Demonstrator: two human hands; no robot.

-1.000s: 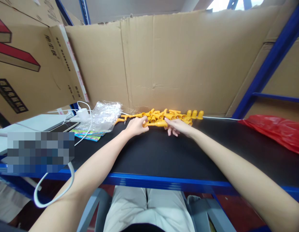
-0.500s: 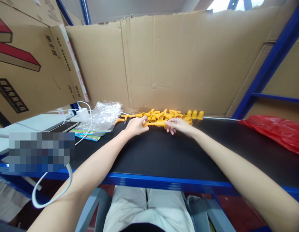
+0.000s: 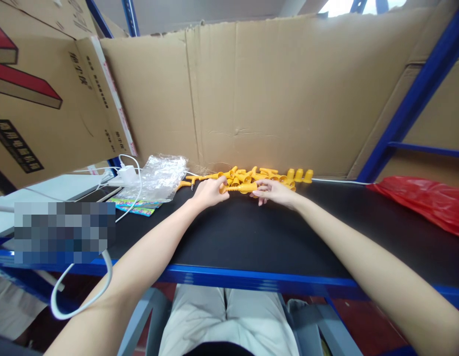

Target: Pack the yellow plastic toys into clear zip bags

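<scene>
A long yellow plastic part [image 3: 239,188] is held between both hands just above the black tabletop [image 3: 251,232]. My left hand [image 3: 210,192] grips its left end, and my right hand [image 3: 274,192] pinches its right end with thumb and fingers. Right behind them lies a pile of several yellow plastic pieces [image 3: 261,176], some cone-shaped, against the cardboard back wall [image 3: 273,94].
A crumpled clear plastic bag [image 3: 158,177] lies left of the pile, over colourful packets [image 3: 135,205]. A white charger and cable [image 3: 126,174] sit further left. A red plastic bag [image 3: 425,200] lies at the right. Blue shelf posts [image 3: 418,94] stand at the right.
My right hand has lifted slightly and shifted left along the yellow part. The left hand stays almost still.
</scene>
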